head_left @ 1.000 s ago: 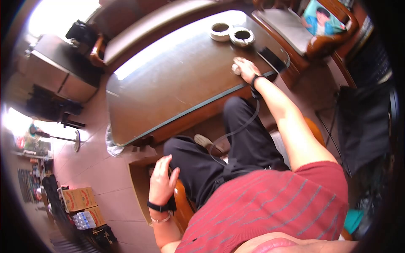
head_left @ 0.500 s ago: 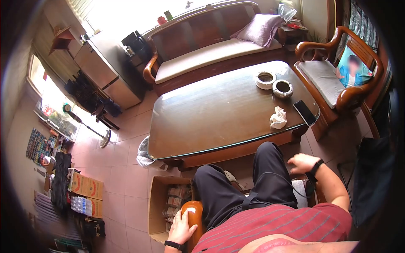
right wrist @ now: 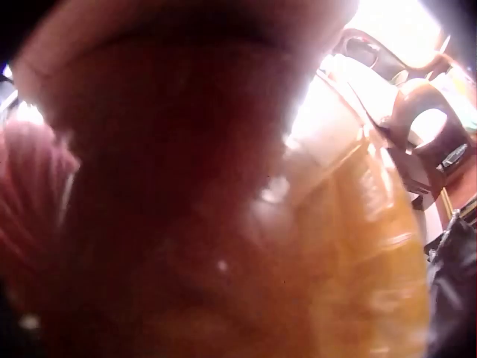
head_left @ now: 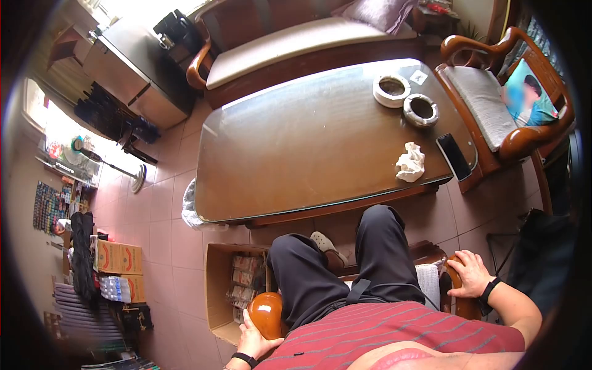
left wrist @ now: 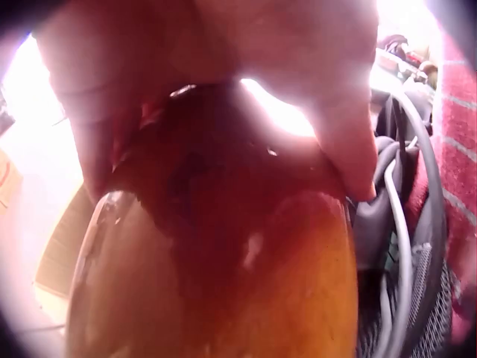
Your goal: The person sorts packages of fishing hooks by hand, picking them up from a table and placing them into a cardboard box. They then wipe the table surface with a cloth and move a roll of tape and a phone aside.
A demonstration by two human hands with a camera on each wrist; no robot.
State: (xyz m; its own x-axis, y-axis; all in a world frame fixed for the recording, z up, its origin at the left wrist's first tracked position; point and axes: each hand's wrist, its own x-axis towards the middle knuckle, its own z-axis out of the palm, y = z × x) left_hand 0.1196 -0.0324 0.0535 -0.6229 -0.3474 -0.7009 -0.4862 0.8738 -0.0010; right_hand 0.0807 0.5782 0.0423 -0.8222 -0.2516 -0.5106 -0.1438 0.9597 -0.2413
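I sit in a wooden chair, with my left hand [head_left: 257, 338] around the rounded end of its glossy left armrest [head_left: 267, 314]. In the left wrist view, fingers and thumb come down on either side of that polished wood. My right hand [head_left: 473, 275] rests on the right armrest [head_left: 454, 279], fingers spread over its front end. Close up in the right wrist view, the shiny wood [right wrist: 350, 246] lies under the palm, and most of the fingers are hidden. On the glass-topped table [head_left: 296, 148] in front lies a crumpled white tissue [head_left: 411, 163], beside a black phone [head_left: 454, 156].
Two round white ashtrays [head_left: 391, 97] stand toward the table's right end. An open cardboard box [head_left: 223, 290] with small packets sits on the floor by my left leg. Beyond are a sofa [head_left: 296, 52], a cushioned armchair [head_left: 481, 98] and a standing fan [head_left: 111, 163].
My right hand has left the white tissue on the table and drawn back to the right armrest. My left hand has come down from the air onto the left armrest.
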